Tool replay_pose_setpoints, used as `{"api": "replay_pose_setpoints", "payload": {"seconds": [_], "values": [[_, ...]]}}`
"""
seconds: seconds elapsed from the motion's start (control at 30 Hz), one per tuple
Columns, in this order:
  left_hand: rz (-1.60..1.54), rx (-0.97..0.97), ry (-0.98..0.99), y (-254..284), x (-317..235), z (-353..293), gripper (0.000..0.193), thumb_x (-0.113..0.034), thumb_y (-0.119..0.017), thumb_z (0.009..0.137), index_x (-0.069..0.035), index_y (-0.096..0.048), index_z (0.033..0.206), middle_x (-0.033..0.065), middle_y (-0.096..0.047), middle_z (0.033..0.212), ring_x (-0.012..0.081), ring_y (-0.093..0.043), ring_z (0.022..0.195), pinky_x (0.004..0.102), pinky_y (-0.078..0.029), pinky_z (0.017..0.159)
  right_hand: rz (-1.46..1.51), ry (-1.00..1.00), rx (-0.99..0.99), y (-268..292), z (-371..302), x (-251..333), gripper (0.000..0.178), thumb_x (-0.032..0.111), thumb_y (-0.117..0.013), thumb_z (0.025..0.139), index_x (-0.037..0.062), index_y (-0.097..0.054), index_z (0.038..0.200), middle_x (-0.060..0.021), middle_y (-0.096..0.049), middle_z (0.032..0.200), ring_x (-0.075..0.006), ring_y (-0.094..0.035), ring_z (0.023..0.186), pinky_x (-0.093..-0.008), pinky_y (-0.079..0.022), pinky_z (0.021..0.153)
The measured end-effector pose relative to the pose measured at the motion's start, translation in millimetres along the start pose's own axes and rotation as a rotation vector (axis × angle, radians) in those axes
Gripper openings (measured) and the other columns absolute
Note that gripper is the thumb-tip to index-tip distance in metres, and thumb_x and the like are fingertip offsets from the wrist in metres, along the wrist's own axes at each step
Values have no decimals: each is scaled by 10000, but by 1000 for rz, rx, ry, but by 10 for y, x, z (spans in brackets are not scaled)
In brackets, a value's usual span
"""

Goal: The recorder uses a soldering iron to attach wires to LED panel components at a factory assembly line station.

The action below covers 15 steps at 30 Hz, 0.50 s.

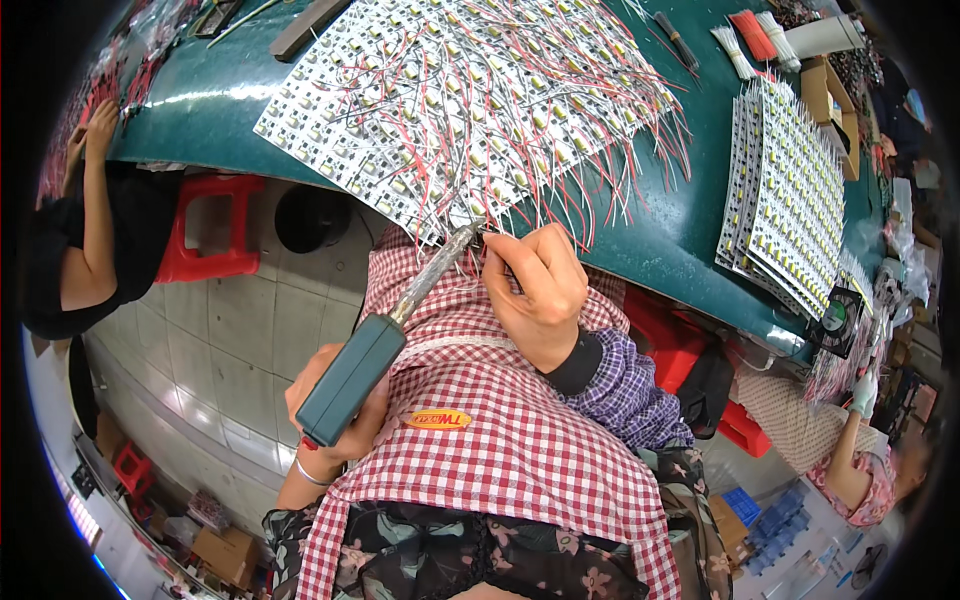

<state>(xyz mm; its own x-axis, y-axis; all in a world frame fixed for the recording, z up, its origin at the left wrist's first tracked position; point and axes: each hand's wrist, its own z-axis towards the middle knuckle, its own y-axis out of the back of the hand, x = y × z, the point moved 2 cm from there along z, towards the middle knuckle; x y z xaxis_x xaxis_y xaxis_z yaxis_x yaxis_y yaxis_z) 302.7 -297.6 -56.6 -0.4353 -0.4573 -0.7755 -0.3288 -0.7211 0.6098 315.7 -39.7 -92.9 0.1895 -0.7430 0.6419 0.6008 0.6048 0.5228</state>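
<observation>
My left hand [370, 412] is closed around the green, box-shaped handle of a soldering iron [350, 380]. Its long, scorched metal barrel slants up and right to the near corner of a sheet of small white circuit boards [330, 125]. Right beside the iron's tip, my right hand [545, 290] is closed in a pinch at the sheet's edge. What its fingertips hold is too small and hidden to make out. Thin red and white wires [470, 110] lie tangled over much of the sheet, and several hang past its near right edge.
The green table [215, 110] also bears stacked circuit-board sheets [790, 190], white wire bundles [733, 52], a red wire bundle [752, 35] and a cardboard box [830, 100]. Below stand a red stool [212, 230] and black bucket [312, 218]. Co-workers sit at both sides.
</observation>
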Motion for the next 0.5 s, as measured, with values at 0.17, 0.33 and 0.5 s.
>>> {"api": "replay_pose_setpoints", "payload": {"seconds": [0.17, 0.33, 0.5], "values": [[29, 32, -59, -12, -109, 178, 226, 13, -766, 700, 57, -716, 916, 196, -694, 900, 312, -700, 711, 345, -556, 611, -2, -4, -4, 1, 5, 7, 294, -134, -740, 688, -24, -689, 956, -92, -462, 731, -254, -519, 647, -381, -421, 531], [68, 11, -101, -52, -134, 203, 222, 13, -774, 709, 49, -715, 920, 175, -685, 900, 306, -692, 719, 341, -549, 612, 4, -5, 0, 9, 6, 12, 287, -132, -737, 691, -24, -686, 952, -94, -465, 735, -256, -520, 649, -383, -422, 533], [0, 31, 17, -36, -174, 206, 221, 15, -774, 718, 51, -715, 929, 170, -680, 895, 306, -687, 715, 343, -539, 596, 2, -3, 5, 12, 3, 2, 291, -132, -735, 689, -24, -683, 954, -93, -465, 738, -258, -520, 652, -384, -421, 534]]}}
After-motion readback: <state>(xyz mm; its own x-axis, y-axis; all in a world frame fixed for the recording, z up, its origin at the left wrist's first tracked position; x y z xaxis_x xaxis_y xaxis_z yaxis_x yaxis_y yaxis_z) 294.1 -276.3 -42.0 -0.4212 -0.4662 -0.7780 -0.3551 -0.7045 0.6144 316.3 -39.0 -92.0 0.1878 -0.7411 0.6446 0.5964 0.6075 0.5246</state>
